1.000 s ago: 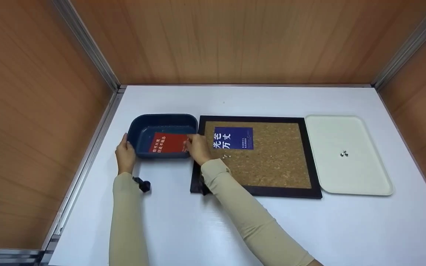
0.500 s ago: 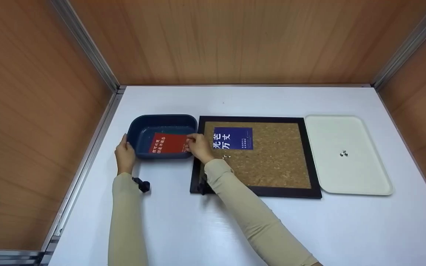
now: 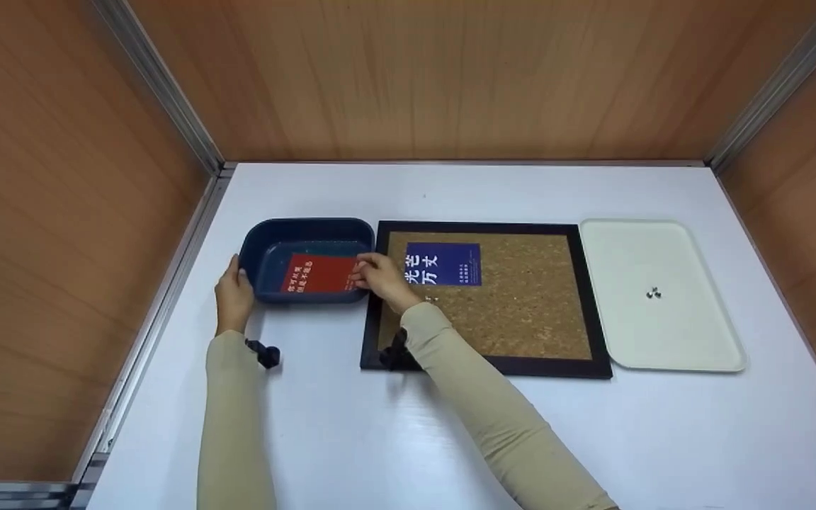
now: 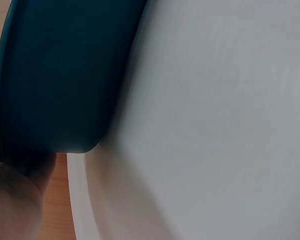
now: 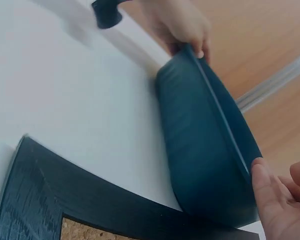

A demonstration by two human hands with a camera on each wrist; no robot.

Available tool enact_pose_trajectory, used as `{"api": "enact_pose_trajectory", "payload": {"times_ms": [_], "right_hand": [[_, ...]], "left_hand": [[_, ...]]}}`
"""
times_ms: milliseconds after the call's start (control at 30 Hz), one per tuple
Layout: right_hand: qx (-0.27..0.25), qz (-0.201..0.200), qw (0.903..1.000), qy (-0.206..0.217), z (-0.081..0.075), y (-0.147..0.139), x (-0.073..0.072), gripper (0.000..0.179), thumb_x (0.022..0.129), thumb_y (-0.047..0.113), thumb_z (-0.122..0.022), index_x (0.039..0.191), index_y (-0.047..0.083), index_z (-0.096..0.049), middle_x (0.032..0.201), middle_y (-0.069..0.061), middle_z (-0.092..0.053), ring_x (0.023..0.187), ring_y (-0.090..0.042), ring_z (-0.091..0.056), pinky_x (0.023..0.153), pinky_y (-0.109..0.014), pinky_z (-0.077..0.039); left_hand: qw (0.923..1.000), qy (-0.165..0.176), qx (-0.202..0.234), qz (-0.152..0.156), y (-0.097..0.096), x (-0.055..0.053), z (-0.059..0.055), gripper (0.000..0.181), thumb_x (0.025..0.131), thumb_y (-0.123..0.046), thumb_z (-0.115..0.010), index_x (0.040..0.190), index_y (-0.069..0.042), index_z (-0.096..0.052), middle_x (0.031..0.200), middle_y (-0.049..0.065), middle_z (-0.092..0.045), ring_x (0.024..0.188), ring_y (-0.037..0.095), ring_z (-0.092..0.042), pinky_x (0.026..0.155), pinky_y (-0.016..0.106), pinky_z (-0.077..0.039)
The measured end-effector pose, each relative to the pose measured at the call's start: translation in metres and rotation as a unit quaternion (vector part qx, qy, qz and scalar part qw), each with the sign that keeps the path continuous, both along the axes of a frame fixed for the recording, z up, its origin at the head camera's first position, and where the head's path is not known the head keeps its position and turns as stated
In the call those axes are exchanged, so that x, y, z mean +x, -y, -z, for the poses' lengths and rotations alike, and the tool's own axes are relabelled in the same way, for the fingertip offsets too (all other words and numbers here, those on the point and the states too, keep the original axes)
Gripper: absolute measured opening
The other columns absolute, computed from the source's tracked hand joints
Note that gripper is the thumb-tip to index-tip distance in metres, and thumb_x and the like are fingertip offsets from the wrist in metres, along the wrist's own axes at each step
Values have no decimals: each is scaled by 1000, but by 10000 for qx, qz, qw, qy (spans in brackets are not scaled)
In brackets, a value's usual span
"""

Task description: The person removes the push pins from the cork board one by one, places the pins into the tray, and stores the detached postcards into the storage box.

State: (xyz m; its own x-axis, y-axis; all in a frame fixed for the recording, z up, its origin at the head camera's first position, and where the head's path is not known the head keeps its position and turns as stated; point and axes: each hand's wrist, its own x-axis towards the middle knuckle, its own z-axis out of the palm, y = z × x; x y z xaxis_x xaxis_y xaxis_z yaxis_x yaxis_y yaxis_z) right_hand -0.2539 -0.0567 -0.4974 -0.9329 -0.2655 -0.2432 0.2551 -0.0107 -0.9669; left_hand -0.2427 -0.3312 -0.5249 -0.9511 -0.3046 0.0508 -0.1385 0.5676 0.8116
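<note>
A deep blue bin stands at the table's left, with a red card printed in white characters inside it. My left hand grips the bin's left rim, thumb on top; in the left wrist view it shows at the corner of the bin. My right hand reaches over the bin's right side, bent fingers at the card's right end. In the right wrist view my right hand has a fingertip at the bin's rim; the card is hidden there, and I cannot tell whether the fingers pinch it.
A cork board in a dark frame adjoins the bin and carries a blue card. Small pins lie on the cork beside my right wrist. Further right, a pale tray holds a few silvery pieces. Wood-grain panels enclose the table.
Right fingers stay at the red card's right end with slight shifts; the right forearm has moved a little to the right. The left hand keeps its grip on the bin.
</note>
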Motion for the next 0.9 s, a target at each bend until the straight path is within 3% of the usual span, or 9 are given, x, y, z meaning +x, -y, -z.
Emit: {"api": "enact_pose_trajectory", "payload": {"times_ms": [300, 467, 633, 900], "right_hand": [[-202, -185, 9993, 257, -2, -12, -4, 43, 102, 8, -40, 142, -5, -38, 126, -26, -58, 112, -31, -62, 90, -28, -55], [-224, -291, 9990, 266, -3, -28, -5, 43, 103, 11, -41, 143, -4, -39, 125, -25, -59, 102, -24, -65, 90, -28, -55], [-187, -352, 9988, 294, 0, -52, -6, 37, 102, 12, -46, 134, -5, -50, 111, -18, -65, 87, -13, -65, 91, -32, -55], [75, -393, 9990, 194, 8, -97, -9, 37, 101, 14, -50, 131, -7, -53, 115, -21, -63, 101, -23, -66, 100, -45, -49]], "left_hand": [[9971, 629, -351, 230, -1, 1, -17, 55, 106, -24, -24, 151, 5, -15, 156, 27, -18, 146, 39, -17, 121, 47, -16], [9941, 534, -923, 207, -11, -1, -26, 56, 105, -22, -27, 150, 7, -15, 155, 32, -13, 146, 44, -12, 121, 51, -12], [9881, 410, -1432, 395, -29, -2, -35, 55, 105, -24, -30, 151, 3, -18, 157, 30, -9, 145, 47, -9, 120, 55, -8], [9772, 37, -1857, 1028, -67, 0, -44, 56, 105, -27, -31, 154, -4, -15, 160, 21, -9, 149, 39, -4, 120, 55, -3]]}}
